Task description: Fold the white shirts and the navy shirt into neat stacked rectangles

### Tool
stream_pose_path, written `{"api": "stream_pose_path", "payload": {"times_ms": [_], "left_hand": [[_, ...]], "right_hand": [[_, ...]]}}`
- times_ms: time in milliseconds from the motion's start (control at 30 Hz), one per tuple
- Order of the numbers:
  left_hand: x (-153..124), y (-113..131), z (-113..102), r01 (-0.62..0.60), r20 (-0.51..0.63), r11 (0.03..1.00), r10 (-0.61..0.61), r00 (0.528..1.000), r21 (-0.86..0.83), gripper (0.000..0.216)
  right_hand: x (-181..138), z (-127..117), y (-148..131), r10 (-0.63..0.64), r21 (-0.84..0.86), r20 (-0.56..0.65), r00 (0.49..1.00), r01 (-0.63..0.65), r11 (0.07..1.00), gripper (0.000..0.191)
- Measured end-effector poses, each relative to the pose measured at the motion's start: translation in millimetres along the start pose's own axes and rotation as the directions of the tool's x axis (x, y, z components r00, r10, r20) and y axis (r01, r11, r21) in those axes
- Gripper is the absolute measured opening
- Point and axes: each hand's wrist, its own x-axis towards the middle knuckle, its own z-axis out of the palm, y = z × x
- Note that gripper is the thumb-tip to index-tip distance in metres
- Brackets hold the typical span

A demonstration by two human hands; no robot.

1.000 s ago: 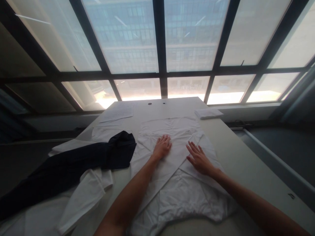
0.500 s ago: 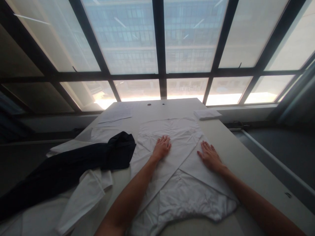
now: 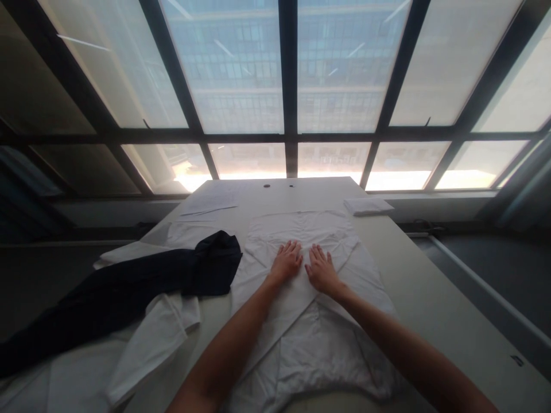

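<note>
A white garment (image 3: 318, 338), with parts folded over each other and creased, lies on the white table (image 3: 413, 310) in front of me. My left hand (image 3: 287, 261) rests flat on its upper middle, fingers stretched forward. Close beside it, a small gap apart, my right hand (image 3: 322, 269) also lies flat on the cloth. Both hands are open and neither grips anything. Under my forearms, part of the garment's lower half is hidden.
To the left a dark navy garment (image 3: 142, 287) lies across white cloth (image 3: 148, 350). Paper sheets (image 3: 210, 201) lie at the back left, and a folded white cloth (image 3: 368, 206) at the back right. Windows (image 3: 241, 158) rise behind the table's far edge.
My right hand has moved left across the garment, from its right side to beside my left hand. The left hand stays in about the same place on the cloth. The view has shifted slightly.
</note>
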Motion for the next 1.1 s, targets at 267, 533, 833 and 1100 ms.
{"api": "stream_pose_path", "payload": {"times_ms": [267,533,833,1100], "left_hand": [[-4,-5,-2,0.033,0.012,0.999,-0.034,0.999,0.035,0.052],[-2,-28,-7,0.420,-0.146,0.892,-0.398,0.906,0.170,0.062],[-2,-30,-12,0.451,-0.131,0.877,-0.434,0.892,0.165,0.060],[-17,25,-15,-0.104,-0.108,0.986,0.118,0.987,0.130,0.056]], "right_hand": [[47,25,17,0.026,-0.002,-0.025,0.999,-0.026,1.000,0.066],[49,13,82,0.315,-0.128,-0.120,0.941,-0.330,0.935,0.071],[51,15,90,0.423,-0.083,-0.149,0.894,-0.437,0.896,0.072],[48,14,89,0.392,-0.054,-0.194,0.899,-0.409,0.911,0.068]]}}
